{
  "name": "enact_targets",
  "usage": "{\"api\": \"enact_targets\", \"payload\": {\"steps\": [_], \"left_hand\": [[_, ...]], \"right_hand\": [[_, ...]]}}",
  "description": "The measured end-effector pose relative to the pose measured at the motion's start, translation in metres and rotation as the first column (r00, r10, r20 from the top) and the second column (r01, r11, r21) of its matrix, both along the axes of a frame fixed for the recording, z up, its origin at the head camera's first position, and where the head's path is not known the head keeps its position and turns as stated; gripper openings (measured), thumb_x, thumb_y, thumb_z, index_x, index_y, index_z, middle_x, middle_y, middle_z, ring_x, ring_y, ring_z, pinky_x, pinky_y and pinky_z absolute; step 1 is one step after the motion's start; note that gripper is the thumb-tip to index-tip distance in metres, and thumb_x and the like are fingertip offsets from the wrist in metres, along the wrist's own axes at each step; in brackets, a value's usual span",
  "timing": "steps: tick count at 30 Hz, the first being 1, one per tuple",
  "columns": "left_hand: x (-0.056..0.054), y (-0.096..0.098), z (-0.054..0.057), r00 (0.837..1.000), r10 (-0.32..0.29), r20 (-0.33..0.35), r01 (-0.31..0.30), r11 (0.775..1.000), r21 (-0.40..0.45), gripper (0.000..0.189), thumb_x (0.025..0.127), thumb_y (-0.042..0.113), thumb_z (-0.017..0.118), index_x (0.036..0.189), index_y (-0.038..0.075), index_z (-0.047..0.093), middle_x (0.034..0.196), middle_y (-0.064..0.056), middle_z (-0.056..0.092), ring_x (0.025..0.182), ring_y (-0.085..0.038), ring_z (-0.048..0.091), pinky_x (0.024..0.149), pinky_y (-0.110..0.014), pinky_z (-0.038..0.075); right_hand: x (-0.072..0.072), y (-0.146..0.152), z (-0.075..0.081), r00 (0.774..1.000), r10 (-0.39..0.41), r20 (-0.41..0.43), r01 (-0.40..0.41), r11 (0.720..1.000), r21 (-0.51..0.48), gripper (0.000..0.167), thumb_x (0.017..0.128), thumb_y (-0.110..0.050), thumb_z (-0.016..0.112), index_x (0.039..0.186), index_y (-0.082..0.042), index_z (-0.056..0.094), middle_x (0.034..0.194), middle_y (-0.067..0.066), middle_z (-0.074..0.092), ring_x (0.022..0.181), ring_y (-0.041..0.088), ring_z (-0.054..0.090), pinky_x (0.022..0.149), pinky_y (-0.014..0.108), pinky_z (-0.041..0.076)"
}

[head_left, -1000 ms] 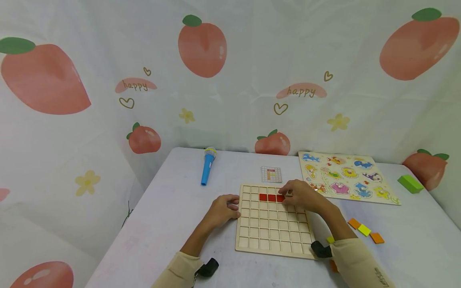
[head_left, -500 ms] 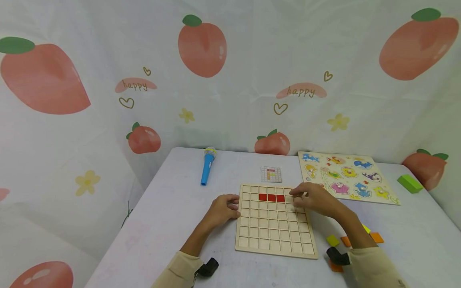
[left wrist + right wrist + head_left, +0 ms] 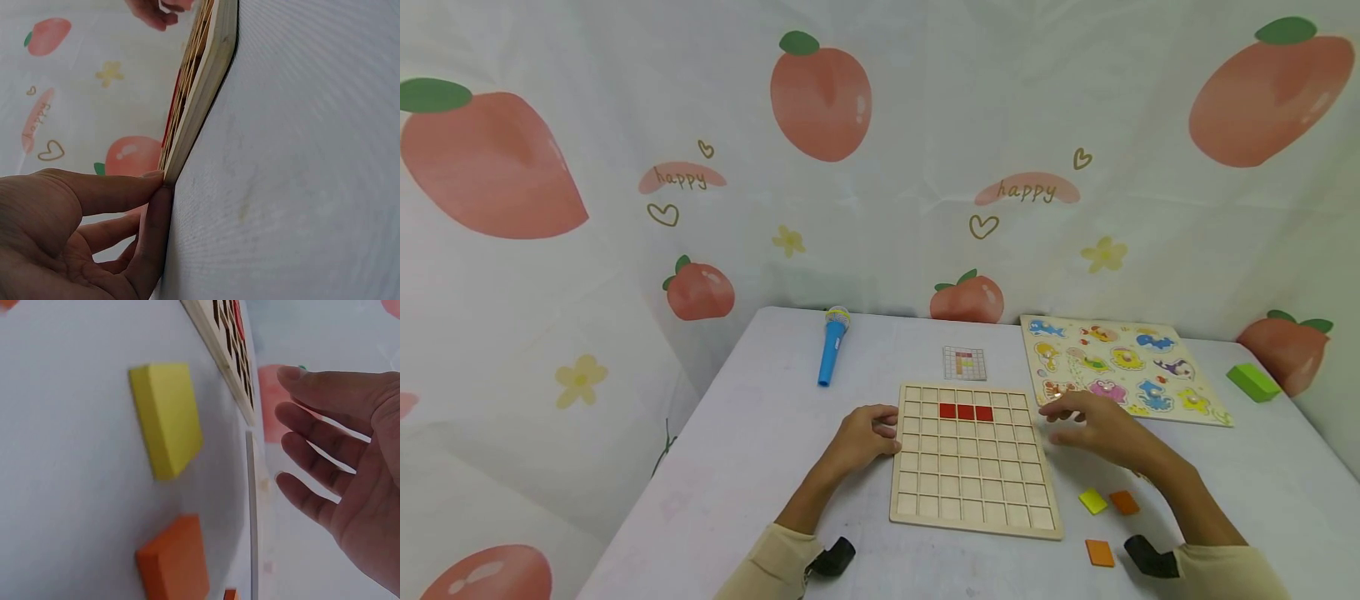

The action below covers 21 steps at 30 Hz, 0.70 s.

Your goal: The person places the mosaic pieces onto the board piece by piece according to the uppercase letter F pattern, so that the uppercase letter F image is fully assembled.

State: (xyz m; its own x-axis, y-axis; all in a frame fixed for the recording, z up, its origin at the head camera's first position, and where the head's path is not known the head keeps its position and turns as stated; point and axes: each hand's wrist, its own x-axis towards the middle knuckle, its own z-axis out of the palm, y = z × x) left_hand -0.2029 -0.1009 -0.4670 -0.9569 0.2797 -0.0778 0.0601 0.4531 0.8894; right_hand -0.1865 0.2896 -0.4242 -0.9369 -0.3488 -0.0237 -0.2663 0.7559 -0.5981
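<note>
- Far left on the counter (image 3: 760, 492): blue toy microphone (image 3: 831, 354), handle toward the person, silvery head away, yellow band round it.
- Left hand (image 3: 859, 438) at the left edge of the wooden grid board (image 3: 968, 467); thumb and a finger pinch that edge, in the left wrist view too.
- Board lies flat mid-counter, between the two hands. Three red tiles (image 3: 966, 412) sit side by side in its second row from the far edge, third to fifth columns from the left.
- Pattern card (image 3: 964, 363) just beyond the board's far edge; small printed grid with coloured squares.
- Right of the board, near side: yellow tile (image 3: 1093, 501), one orange tile (image 3: 1100, 553) nearer the person, another orange tile (image 3: 1124, 502) just beside the yellow.
- Right hand (image 3: 1096, 428) just off the board's right edge, released, fingers loosely bent, grasping nothing.
- Animal puzzle board (image 3: 1101, 354) beyond that hand, partly covered by it.
- Far right: green block (image 3: 1254, 382), near the puzzle board, not touching.
</note>
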Motion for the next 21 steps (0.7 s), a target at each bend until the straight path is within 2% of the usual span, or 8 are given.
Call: {"api": "enact_targets", "payload": {"steps": [6, 12, 17, 21], "left_hand": [[0.001, 0.002, 0.001, 1.000, 0.006, 0.012, -0.006, 1.000, -0.005, 0.056, 0.084, -0.001, 0.081, 0.137, -0.005, 0.065, 0.123, -0.012, 0.072, 0.106, -0.022, 0.072, 0.087, -0.036, 0.060], [0.001, 0.002, 0.001, 1.000, 0.010, 0.020, -0.010, 1.000, -0.007, 0.056, 0.085, -0.001, 0.080, 0.138, -0.005, 0.065, 0.124, -0.013, 0.071, 0.105, -0.020, 0.071, 0.086, -0.032, 0.060], [0.001, 0.001, 0.002, 1.000, 0.005, 0.010, -0.005, 1.000, -0.011, 0.056, 0.085, -0.001, 0.081, 0.138, -0.006, 0.064, 0.124, -0.013, 0.071, 0.106, -0.022, 0.071, 0.086, -0.034, 0.060], [0.001, 0.002, 0.001, 1.000, 0.011, 0.010, -0.010, 1.000, -0.009, 0.056, 0.085, -0.001, 0.081, 0.138, -0.005, 0.065, 0.124, -0.013, 0.072, 0.107, -0.023, 0.071, 0.088, -0.036, 0.060]], "right_hand": [[0.009, 0.018, -0.003, 1.000, -0.020, -0.006, 0.020, 1.000, 0.015, 0.039, 0.090, -0.021, 0.084, 0.125, -0.005, 0.075, 0.116, 0.003, 0.076, 0.108, 0.026, 0.067, 0.093, 0.050, 0.054], [0.017, 0.034, -0.006, 0.997, -0.070, -0.020, 0.071, 0.996, 0.056, 0.041, 0.089, -0.024, 0.086, 0.124, -0.006, 0.076, 0.113, 0.002, 0.077, 0.106, 0.027, 0.067, 0.090, 0.047, 0.055], [0.024, 0.045, -0.010, 0.994, -0.106, 0.001, 0.105, 0.991, 0.082, 0.043, 0.087, -0.025, 0.087, 0.124, -0.005, 0.075, 0.113, 0.003, 0.077, 0.105, 0.027, 0.066, 0.089, 0.046, 0.055], [0.026, 0.053, -0.011, 0.989, -0.141, 0.037, 0.137, 0.986, 0.092, 0.045, 0.087, -0.024, 0.087, 0.125, -0.005, 0.075, 0.113, 0.005, 0.076, 0.107, 0.028, 0.065, 0.090, 0.052, 0.057]]}}
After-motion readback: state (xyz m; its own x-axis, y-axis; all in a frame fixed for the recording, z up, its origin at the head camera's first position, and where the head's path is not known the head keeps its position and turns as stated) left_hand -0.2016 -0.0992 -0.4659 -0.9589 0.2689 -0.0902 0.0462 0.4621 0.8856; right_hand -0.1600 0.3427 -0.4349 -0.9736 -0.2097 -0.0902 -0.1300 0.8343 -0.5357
